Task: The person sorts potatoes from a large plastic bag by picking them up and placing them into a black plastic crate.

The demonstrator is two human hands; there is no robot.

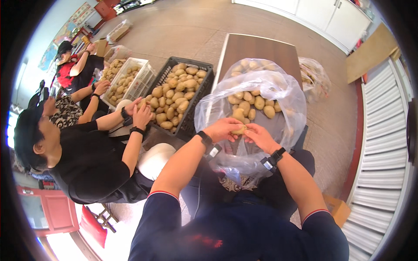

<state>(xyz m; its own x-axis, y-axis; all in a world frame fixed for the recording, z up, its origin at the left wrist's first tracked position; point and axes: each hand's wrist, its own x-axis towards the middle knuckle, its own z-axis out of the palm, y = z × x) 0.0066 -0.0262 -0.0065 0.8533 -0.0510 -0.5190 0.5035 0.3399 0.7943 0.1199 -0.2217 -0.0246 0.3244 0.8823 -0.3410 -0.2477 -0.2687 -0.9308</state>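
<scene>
Both of my hands meet over the near part of a clear plastic bag (204, 108) that lies opened out on a brown table (257, 45). Between them is a potato (239, 130), mostly covered by my fingers. My left hand (222, 129) grips it from one side, fingers curled. My right hand (260, 136) pinches its other side with thumb and fingertips. Several loose potatoes (259, 102) rest in the bag just beyond my hands. Whether a small tool is between my fingers cannot be made out.
Left of the table stands a black crate (209, 69) heaped with potatoes, then a white crate (150, 74). Co-workers sit along the left; the nearest person (93, 161) wears black and handles a potato. Another filled plastic bag (314, 78) lies on the floor right of the table.
</scene>
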